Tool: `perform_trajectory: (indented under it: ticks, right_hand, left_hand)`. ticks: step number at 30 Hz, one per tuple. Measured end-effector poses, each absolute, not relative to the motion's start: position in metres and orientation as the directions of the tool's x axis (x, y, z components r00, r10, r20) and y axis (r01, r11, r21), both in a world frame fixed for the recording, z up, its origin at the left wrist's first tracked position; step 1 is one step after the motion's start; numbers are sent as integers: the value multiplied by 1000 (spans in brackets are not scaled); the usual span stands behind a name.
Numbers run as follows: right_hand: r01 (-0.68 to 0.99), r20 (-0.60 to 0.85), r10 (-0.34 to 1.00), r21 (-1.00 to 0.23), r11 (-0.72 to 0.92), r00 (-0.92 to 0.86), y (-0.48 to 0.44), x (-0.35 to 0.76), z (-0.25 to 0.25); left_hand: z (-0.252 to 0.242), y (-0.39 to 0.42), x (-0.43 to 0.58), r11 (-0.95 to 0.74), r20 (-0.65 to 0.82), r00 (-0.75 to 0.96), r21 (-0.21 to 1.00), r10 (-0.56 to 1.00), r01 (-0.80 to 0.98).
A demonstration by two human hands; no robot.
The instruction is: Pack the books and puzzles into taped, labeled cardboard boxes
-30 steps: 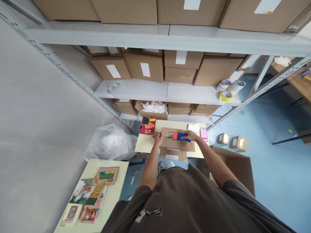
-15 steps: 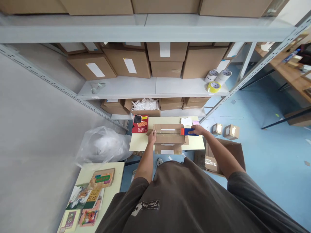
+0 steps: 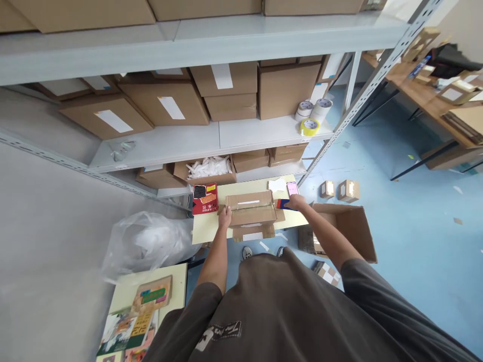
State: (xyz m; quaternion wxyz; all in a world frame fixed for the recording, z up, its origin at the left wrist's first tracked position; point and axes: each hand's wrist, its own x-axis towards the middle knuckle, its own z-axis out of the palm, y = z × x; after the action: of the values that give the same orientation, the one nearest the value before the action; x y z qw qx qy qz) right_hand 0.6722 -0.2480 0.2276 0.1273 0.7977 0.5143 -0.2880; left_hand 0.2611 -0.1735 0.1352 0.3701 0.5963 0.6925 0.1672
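Note:
A cardboard box (image 3: 252, 215) lies lengthwise on the pale yellow table (image 3: 206, 232), with shiny tape along its top seam. My left hand (image 3: 225, 216) grips its left end, thumb toward the top. At the opposite end, my right hand (image 3: 296, 202) is closed around a flat blue tool (image 3: 286, 204) with an orange end, which points at the box's taped edge. The hand covers part of the tool, so its exact kind is unclear. Flaps with white labels show on the box's near side.
A red book (image 3: 205, 198) lies left of the box; a phone (image 3: 292, 188) and white paper (image 3: 276, 185) lie behind it. Shelving (image 3: 158, 146) with boxes and tape rolls (image 3: 309, 126) rises behind. An open carton (image 3: 352, 229) stands on the floor at right.
The view has swung to the right. My right hand and the blue tool sit slightly lower against the box's right end, and more of the phone shows. My left hand keeps its hold.

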Motion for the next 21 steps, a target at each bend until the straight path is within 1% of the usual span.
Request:
perform_trajectory:
  ticks: [2, 6, 10, 13, 16, 19, 20, 21]
  right_hand:
    - [879, -569, 754, -107, -464, 329, -248, 655, 213]
    - [843, -567, 716, -67, -533, 407, -272, 660, 187]
    - [677, -576, 590, -85, -731, 566, -312, 671, 152]
    - [577, -602, 519, -115, -808, 607, -335, 662, 124]
    - [565, -628, 518, -147, -812, 581, -345, 649, 108]
    - [547, -599, 526, -168, -820, 604, -340, 640, 108]
    - [544, -577, 544, -196, -816, 609, -335, 637, 112]
    - [539, -555, 578, -255, -803, 598, -328, 633, 116]
  left_hand:
    - [136, -173, 261, 261, -327, -41, 663, 944, 702]
    - [135, -172, 262, 249, -316, -37, 667, 948, 702]
    - [131, -172, 264, 247, -317, -35, 660, 948, 710]
    - [128, -173, 263, 241, -309, -36, 660, 950, 711]
    - [128, -174, 263, 262, -327, -46, 656, 944, 708]
    - [129, -175, 263, 273, -338, -54, 644, 940, 714]
    - [129, -175, 263, 271, -338, -53, 641, 940, 718]
    - [129, -175, 263, 270, -337, -54, 639, 940, 720]
